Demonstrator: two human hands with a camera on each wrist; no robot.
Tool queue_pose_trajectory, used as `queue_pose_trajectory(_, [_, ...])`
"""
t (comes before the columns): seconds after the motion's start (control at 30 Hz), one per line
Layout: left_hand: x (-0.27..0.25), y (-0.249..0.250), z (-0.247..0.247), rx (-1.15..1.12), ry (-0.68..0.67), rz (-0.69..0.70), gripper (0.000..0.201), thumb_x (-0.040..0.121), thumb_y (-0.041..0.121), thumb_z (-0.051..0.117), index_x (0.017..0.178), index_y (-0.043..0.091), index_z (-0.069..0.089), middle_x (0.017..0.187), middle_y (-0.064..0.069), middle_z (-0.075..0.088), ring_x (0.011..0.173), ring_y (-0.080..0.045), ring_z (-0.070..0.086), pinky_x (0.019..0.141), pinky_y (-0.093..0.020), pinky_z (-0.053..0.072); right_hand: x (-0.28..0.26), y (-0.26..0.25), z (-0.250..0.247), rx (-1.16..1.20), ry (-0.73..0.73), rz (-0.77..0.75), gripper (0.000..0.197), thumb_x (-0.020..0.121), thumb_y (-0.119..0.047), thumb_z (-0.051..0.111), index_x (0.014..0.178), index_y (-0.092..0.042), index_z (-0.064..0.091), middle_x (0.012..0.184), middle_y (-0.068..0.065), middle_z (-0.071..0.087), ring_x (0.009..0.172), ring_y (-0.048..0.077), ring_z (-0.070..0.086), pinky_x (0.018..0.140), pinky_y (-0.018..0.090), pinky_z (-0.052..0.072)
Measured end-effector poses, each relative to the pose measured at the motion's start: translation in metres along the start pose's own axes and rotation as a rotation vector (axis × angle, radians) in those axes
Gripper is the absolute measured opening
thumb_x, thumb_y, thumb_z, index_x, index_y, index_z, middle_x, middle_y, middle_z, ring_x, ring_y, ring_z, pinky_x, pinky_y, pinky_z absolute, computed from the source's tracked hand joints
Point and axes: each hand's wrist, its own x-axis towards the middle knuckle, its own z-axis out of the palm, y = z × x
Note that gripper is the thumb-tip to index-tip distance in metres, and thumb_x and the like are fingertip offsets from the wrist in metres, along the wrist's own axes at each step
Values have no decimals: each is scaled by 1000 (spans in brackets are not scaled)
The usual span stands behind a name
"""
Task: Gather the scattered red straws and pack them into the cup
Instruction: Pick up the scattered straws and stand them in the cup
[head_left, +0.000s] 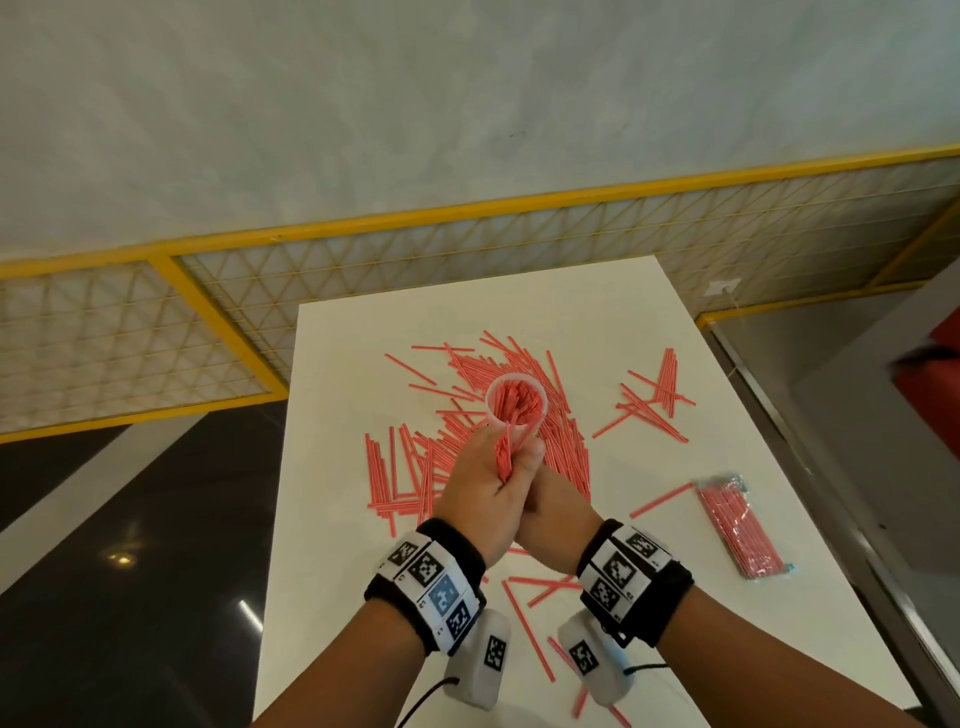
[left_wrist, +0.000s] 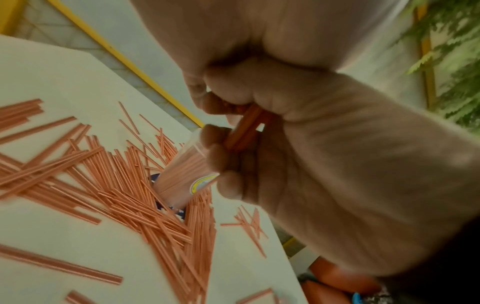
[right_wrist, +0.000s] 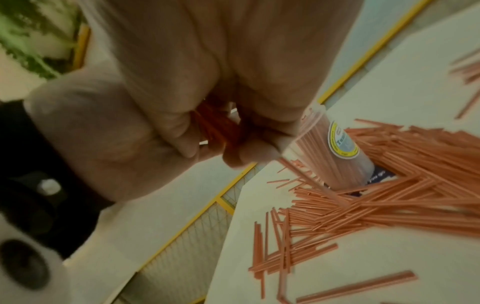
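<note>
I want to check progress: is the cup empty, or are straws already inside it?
Not empty: the cup stands upright with many red straws visible through its open top.

The cup (right_wrist: 335, 150) label reads only "Tu".

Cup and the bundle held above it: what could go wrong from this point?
1. The cup already looks crowded with straws, so the bundle that both hands grip may jam at the rim and spill.
2. The cup stands amid the loose straws with neither hand on it; a push from the left hand or right hand could tip it.
3. The straws near the table's front edge could be swept off.
</note>
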Motion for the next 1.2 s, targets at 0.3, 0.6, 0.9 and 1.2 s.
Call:
queue_pose_trajectory(0.3, [0, -19, 5, 54, 35, -27, 46, 97, 76, 35, 114, 41, 60, 109, 18, 64, 109, -9, 62, 96, -43, 53, 6, 11, 11, -156, 104, 48, 25, 100, -19, 51, 120, -18, 65, 110, 2, 66, 101, 14, 58, 89, 27, 49])
queue_pose_trajectory(0.6, [7, -12, -5, 205, -28, 2, 47, 106, 56, 32, 141, 28, 47, 125, 15, 58, 122, -5, 52, 123, -49, 25, 31, 15, -1, -67, -19, 181, 27, 102, -6, 50, 127, 0, 60, 120, 14, 67, 105, 23, 64, 79, 15, 42])
queue_pose_trajectory(0.9, [1, -13, -28, 139, -37, 5, 68, 103, 59, 40, 159, 28, 19, 151, 25, 30, 143, 4, 27, 121, -31, 27, 71, 23, -19, 185, 142, 211, 28, 98, -38, 60, 75, -20, 65, 64, 0, 65, 56, 10, 62, 56, 28, 53])
queue_pose_trajectory(1.2, [-73, -88, -36, 207, -231, -355, 26, 104, 51, 46, 124, 35, 48, 125, 18, 59, 107, 6, 59, 84, -11, 44, 121, 52, -39, -31, 131, 455, 31, 93, -42, 68, 72, -19, 65, 62, -4, 60, 57, 12, 57, 52, 21, 43])
